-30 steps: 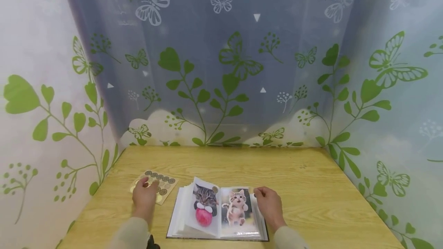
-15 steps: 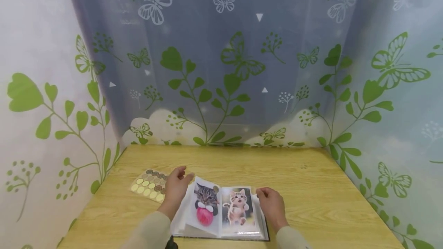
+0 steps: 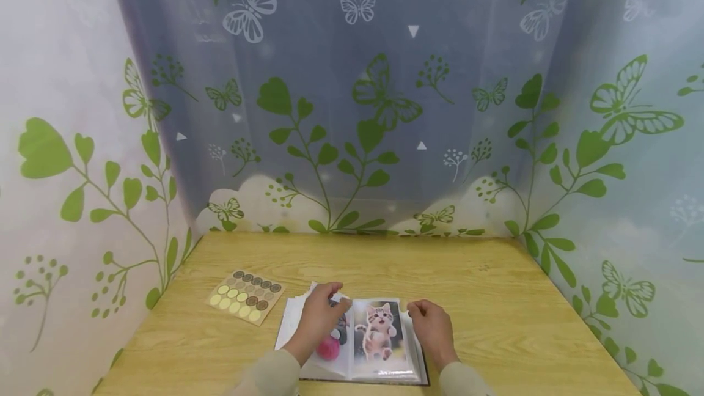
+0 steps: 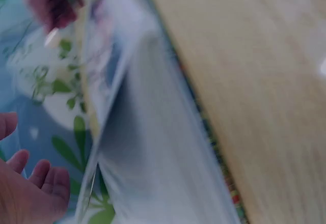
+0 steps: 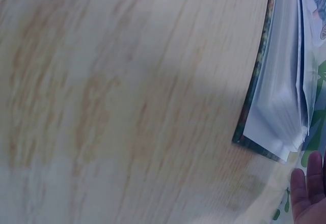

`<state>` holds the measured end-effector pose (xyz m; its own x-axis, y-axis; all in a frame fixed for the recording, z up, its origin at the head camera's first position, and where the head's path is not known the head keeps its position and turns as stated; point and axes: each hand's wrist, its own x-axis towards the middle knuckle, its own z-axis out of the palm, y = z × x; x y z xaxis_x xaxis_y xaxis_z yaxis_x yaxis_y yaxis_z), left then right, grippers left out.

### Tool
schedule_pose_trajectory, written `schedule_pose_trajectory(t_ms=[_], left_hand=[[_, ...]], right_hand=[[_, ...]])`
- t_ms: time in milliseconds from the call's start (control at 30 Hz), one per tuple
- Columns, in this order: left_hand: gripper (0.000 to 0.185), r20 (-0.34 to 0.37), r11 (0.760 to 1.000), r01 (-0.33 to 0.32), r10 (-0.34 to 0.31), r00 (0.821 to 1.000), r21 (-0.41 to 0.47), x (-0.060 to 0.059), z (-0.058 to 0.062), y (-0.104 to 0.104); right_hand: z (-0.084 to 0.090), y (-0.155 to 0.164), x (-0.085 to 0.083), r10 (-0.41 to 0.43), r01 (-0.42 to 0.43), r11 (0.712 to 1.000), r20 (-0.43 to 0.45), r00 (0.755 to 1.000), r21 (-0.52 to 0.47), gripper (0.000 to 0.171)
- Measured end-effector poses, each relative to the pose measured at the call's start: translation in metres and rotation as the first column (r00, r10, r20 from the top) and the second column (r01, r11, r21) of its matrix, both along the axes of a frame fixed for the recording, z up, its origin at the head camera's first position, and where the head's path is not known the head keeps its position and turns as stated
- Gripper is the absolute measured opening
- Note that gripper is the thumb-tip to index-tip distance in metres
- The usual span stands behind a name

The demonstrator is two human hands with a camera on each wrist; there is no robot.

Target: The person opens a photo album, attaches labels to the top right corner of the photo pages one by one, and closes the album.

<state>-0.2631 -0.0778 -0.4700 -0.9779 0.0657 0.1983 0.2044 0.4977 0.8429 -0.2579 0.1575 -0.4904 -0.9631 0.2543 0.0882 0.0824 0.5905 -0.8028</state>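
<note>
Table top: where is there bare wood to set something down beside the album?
The table is bare right of the photo album and along the back behind it. It is crowded at front left: the sticker sheet, left hand and right hand.

A blurred close view along the side of an open photo album (image 4: pixel 163 147), its stacked clear pages running from the top left down to the bottom edge. The album lies on a light wooden tabletop (image 4: pixel 254 56), which fills the right side. At the bottom left corner, the left hand (image 4: pixel 28 193) shows its fingertips, relaxed and apart from the pages. Another hand (image 4: pixel 51 5), out of focus, is at the top left by the album's far end.
</note>
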Motion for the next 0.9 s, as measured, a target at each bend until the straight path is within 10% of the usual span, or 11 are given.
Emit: schedule_pose_trajectory(t_ms=[333, 633, 900], left_hand=[[0.031, -0.267, 0.903, 0.032, -0.161, 0.950, -0.428, 0.024, -0.025, 0.024], [0.033, -0.280, 0.722, -0.010, -0.256, 0.925, -0.692, 0.033, -0.047, 0.036], [0.041, -0.226, 0.713, 0.039, -0.274, 0.935, -0.700, 0.040, -0.052, 0.039]], right_hand=[[-0.008, 0.003, -0.004, -0.014, 0.014, 1.000, -0.002, 1.000, 0.015, 0.021], [-0.009, 0.005, -0.005, -0.026, 0.026, 1.000, 0.015, 1.000, 0.012, 0.021], [-0.006, 0.010, -0.005, 0.008, -0.007, 0.999, -0.004, 1.000, 0.038, 0.022]])
